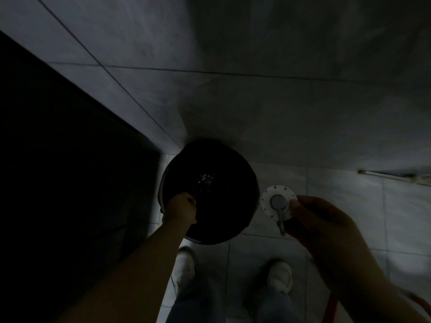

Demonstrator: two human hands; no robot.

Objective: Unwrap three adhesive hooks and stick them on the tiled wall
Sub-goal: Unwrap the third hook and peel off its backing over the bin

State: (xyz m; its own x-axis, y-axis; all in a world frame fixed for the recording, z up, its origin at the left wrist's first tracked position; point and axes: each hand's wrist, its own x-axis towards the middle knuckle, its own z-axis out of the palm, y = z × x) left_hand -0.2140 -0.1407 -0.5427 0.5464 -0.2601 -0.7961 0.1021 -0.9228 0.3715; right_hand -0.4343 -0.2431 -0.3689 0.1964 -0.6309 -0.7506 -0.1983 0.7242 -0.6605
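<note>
The room is dim. My right hand pinches a round white adhesive hook by its right edge; a grey metal hook hangs from the disc's centre. My left hand reaches down over the left rim of a dark round bin, fingers curled at the opening; whether it holds anything is hidden by darkness. Something crinkled and shiny glints inside the bin. The grey tiled wall rises just beyond the bin.
A dark panel fills the left side. My two white shoes stand on the pale tiled floor. A pale rod lies along the wall's base at right. A red strip shows at bottom right.
</note>
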